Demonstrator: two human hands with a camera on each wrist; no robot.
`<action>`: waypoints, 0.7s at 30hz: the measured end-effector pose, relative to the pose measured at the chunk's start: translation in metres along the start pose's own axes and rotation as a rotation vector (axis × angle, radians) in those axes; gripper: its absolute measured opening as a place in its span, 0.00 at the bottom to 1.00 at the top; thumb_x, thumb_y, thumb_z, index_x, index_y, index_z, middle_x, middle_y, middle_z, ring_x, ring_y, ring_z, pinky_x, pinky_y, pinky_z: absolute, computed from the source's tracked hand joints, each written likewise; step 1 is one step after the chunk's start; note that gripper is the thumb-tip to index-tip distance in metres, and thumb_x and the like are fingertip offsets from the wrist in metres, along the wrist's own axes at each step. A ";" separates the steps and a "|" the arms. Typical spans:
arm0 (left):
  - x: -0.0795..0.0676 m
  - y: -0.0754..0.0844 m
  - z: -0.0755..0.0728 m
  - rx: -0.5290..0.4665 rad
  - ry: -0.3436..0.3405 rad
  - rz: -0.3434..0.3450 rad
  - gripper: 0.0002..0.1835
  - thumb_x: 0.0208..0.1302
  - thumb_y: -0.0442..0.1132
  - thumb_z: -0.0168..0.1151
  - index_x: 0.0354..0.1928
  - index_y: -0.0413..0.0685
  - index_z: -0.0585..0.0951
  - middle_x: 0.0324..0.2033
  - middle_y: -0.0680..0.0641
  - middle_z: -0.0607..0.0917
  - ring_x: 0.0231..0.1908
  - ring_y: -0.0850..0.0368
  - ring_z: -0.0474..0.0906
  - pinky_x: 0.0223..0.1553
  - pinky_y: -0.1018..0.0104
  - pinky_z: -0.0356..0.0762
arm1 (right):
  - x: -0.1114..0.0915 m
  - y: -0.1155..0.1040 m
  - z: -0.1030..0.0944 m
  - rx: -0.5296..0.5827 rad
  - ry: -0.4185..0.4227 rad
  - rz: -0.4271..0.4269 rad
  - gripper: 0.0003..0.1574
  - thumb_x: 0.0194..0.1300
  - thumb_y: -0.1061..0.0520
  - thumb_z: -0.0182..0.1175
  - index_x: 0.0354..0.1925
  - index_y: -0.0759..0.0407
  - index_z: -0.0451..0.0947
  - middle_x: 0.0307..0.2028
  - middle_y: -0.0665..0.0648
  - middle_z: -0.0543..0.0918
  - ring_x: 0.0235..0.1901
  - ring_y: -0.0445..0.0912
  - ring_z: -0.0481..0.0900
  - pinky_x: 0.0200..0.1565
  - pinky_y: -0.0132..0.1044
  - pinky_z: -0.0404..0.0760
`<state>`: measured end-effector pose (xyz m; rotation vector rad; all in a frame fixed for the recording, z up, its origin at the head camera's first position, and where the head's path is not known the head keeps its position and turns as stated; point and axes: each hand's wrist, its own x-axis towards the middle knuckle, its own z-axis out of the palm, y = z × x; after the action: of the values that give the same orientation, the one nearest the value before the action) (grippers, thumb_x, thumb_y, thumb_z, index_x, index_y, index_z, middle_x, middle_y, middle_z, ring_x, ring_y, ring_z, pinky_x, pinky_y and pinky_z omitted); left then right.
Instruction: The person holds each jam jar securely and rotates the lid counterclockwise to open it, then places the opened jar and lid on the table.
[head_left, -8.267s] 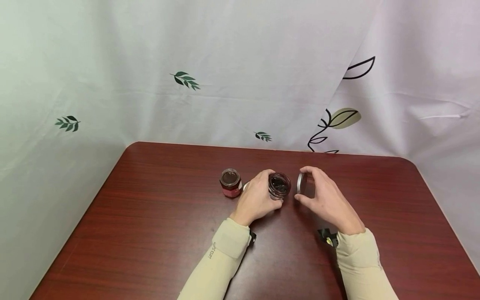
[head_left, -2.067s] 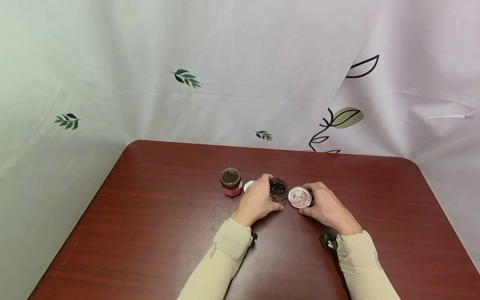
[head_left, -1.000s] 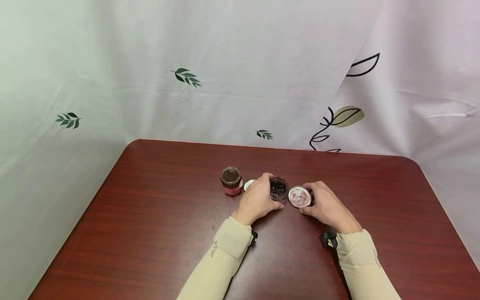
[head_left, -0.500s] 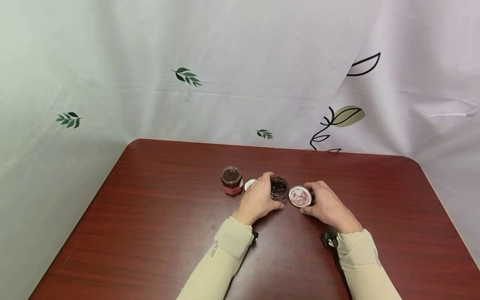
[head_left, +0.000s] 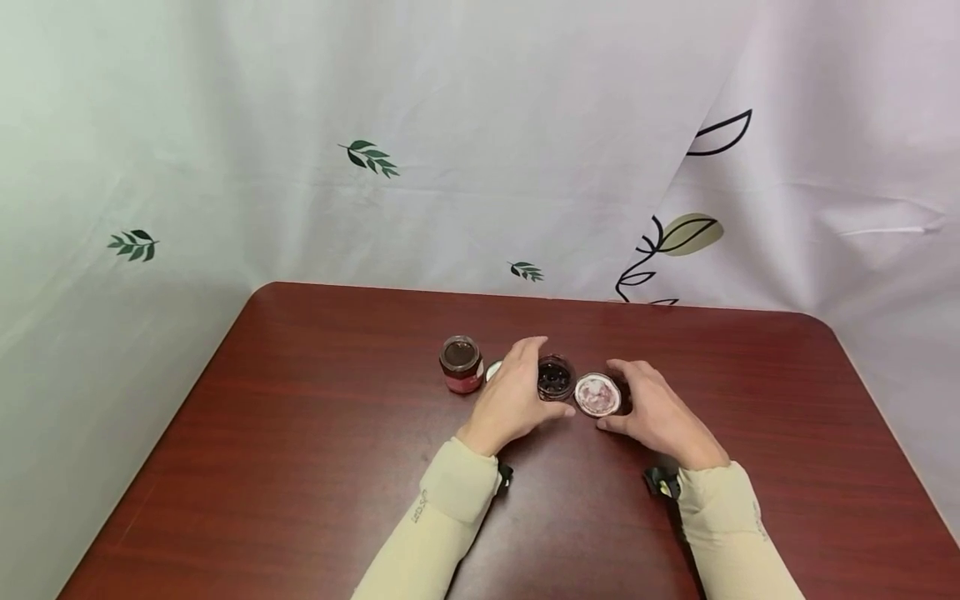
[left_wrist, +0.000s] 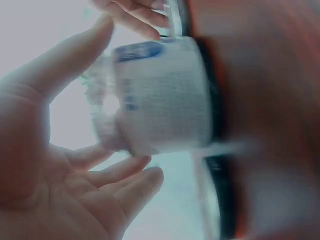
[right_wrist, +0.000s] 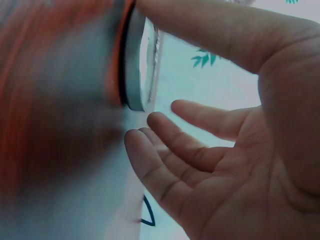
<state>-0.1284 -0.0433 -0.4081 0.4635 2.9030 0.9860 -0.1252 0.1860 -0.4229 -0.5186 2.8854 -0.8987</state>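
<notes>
An uncapped glass jar point(head_left: 556, 379) of dark contents stands upright on the table, its white printed label point(left_wrist: 162, 100) facing the left wrist camera. My left hand point(head_left: 513, 396) curves loosely around its left side, thumb and fingers spread away from the glass. Just right of the jar lies a round metal lid point(head_left: 597, 395), its stained white inside facing up. Around the lid's right side is my right hand point(head_left: 660, 414); in the right wrist view a gap shows between its fingers point(right_wrist: 170, 135) and the lid's edge.
A second uncapped jar point(head_left: 461, 365) with dark contents and a red label stands to the left. Another lid point(head_left: 492, 370) lies beside it, partly hidden by my left hand. White patterned cloth point(head_left: 450, 208) hangs behind the brown table point(head_left: 300, 467).
The right hand earlier held the lid on edge, then laid it inside up beside the jar. In the last half second both hands have loosened, fingers spreading off jar and lid.
</notes>
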 end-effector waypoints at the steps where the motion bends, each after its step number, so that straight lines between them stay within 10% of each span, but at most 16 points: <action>1: -0.001 0.001 -0.002 0.001 0.001 0.007 0.56 0.48 0.54 0.81 0.75 0.44 0.62 0.72 0.43 0.66 0.71 0.51 0.63 0.68 0.55 0.65 | -0.001 0.000 -0.002 0.001 0.009 -0.005 0.49 0.50 0.57 0.78 0.65 0.72 0.67 0.57 0.71 0.74 0.58 0.63 0.70 0.59 0.59 0.70; 11: -0.013 0.015 -0.033 -0.038 0.046 0.074 0.45 0.64 0.60 0.66 0.77 0.51 0.61 0.77 0.49 0.58 0.76 0.54 0.50 0.70 0.46 0.58 | -0.005 -0.008 -0.018 -0.023 0.148 -0.034 0.42 0.62 0.54 0.70 0.67 0.69 0.66 0.62 0.70 0.71 0.64 0.64 0.65 0.63 0.62 0.64; 21: -0.024 0.007 -0.063 -0.081 0.295 0.202 0.40 0.68 0.59 0.62 0.76 0.51 0.64 0.77 0.50 0.58 0.76 0.55 0.51 0.71 0.52 0.57 | -0.004 -0.016 -0.018 -0.006 0.386 -0.010 0.36 0.65 0.55 0.67 0.64 0.69 0.69 0.61 0.71 0.71 0.63 0.66 0.65 0.61 0.61 0.64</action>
<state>-0.1119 -0.0819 -0.3546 0.6710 3.1023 1.2967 -0.1200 0.1850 -0.3991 -0.3970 3.2278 -1.1008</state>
